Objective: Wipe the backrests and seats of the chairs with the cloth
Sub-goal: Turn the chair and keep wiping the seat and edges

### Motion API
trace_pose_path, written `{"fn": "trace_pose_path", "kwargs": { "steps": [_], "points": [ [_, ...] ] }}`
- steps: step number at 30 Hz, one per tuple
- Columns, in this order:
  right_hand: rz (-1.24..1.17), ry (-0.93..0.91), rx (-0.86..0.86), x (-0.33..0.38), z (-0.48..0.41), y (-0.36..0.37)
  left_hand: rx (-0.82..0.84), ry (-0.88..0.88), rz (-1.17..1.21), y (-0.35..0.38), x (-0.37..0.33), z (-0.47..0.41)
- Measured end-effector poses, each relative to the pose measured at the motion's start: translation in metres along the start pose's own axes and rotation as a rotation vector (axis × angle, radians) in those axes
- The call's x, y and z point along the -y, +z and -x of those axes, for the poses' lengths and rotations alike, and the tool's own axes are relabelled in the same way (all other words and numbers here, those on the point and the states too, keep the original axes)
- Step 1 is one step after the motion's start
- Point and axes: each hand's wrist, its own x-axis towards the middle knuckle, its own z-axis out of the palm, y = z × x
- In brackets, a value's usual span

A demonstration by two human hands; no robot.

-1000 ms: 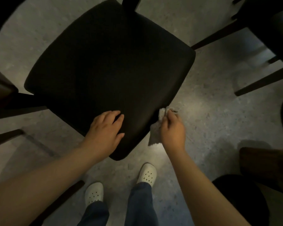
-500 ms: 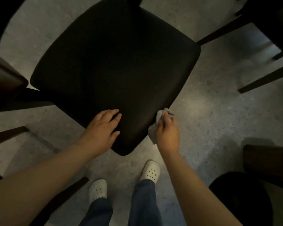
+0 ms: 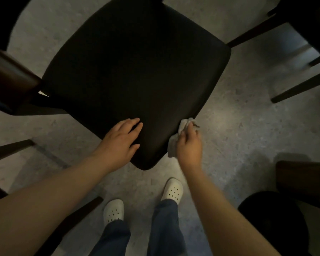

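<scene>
A dark, almost black chair seat [image 3: 133, 71] fills the upper middle of the head view, one corner pointing toward me. My left hand [image 3: 121, 140] rests flat on the seat near that corner, fingers straight. My right hand [image 3: 189, 145] grips a crumpled pale grey cloth [image 3: 175, 139] against the seat's right front edge. The chair's backrest is not visible.
Dark wooden chair legs [image 3: 299, 87] and a seat edge stand at the upper right. A brown backrest [image 3: 9, 78] sits at the left. A black round seat [image 3: 272, 224] is at the lower right. My white shoes [image 3: 172, 190] stand on the grey speckled floor.
The view has shifted so the seat sits further right and lower. My right hand with the cloth stays against the seat's right edge, slightly higher along it. The left hand stays on the seat.
</scene>
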Motion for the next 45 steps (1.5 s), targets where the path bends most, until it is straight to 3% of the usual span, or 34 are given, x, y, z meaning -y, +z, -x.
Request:
{"fn": "trace_pose_path", "kwargs": {
  "steps": [2,7,9,11,13,16,20,25,29,31,34,38,41,45],
  "points": [
    [0.010,-0.006,-0.009,0.003,0.034,0.022,0.004,-0.012,0.032,0.001,0.000,0.003],
    [-0.103,-0.135,0.280,-0.018,0.120,0.029,-0.119,-0.073,-0.002,0.004,0.008,0.029],
    [-0.109,-0.182,0.247,-0.019,0.104,0.015,-0.126,-0.104,-0.016,0.005,0.016,0.038],
    [-0.050,-0.156,0.109,-0.012,0.065,0.001,-0.081,-0.120,0.004,0.009,0.023,0.042],
    [-0.012,-0.063,-0.005,0.001,0.013,-0.008,-0.039,-0.112,0.034,0.013,0.028,0.044],
    [-0.079,0.127,-0.016,0.018,-0.034,-0.002,-0.023,-0.103,0.066,0.018,0.031,0.044],
    [-0.058,0.134,0.010,0.017,0.025,0.033,-0.006,-0.087,0.107,0.019,0.038,0.045],
    [-0.114,0.002,0.236,0.004,0.128,0.044,0.009,-0.062,0.127,0.016,0.047,0.044],
    [-0.023,-0.165,0.109,0.005,0.084,0.017,0.010,-0.027,0.129,0.020,0.054,0.046],
    [0.011,-0.110,-0.003,0.011,0.039,0.012,0.000,-0.018,0.140,0.023,0.055,0.047],
    [-0.014,0.027,-0.013,0.020,0.006,0.023,-0.023,-0.019,0.169,0.026,0.055,0.047],
    [-0.045,0.049,-0.005,0.016,0.074,0.057,-0.020,-0.030,0.151,0.025,0.054,0.047],
    [-0.131,0.001,0.139,0.010,0.136,0.064,-0.034,-0.036,0.163,0.023,0.053,0.049],
    [-0.092,-0.115,0.085,0.007,0.124,0.040,-0.112,-0.089,0.202,0.024,0.061,0.062]
  ]
}}
